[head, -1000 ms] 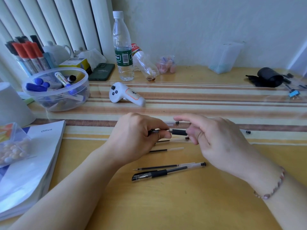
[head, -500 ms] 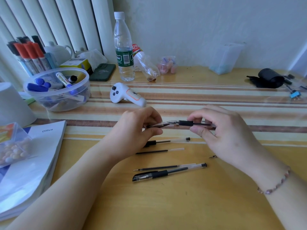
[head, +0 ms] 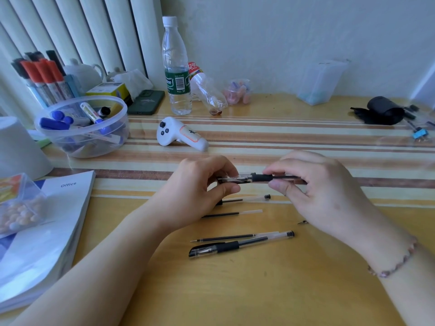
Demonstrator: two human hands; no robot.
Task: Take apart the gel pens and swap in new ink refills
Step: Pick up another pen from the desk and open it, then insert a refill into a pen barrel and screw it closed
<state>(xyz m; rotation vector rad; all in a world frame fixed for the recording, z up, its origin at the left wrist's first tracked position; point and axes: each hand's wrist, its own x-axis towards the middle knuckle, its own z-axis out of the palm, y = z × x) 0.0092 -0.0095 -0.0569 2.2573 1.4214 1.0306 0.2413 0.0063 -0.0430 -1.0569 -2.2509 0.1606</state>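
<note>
Above the desk I hold a gel pen [head: 261, 178] level between both hands. My right hand [head: 322, 194] pinches its black grip and clear barrel. My left hand [head: 200, 191] pinches the clear cap [head: 229, 179] at the pen's left end. Whether the cap is fully seated I cannot tell. Below the hands lie an open barrel with a refill [head: 244, 199], a loose refill [head: 231, 213], another loose refill [head: 226, 238] and a capped gel pen [head: 240, 245]. A small metal tip [head: 303, 222] lies by my right hand.
A white controller [head: 181, 135] lies behind the hands. A clear bowl of markers [head: 82, 128], a white cup [head: 18, 149], a stack of booklets [head: 40, 231] and a box of pins [head: 18, 208] stand at left. A water bottle [head: 176, 67] stands at the back.
The hands have come closer together along the pen, and the cap in my left hand now overlaps the pen's tip. The items on the desk have not moved.
</note>
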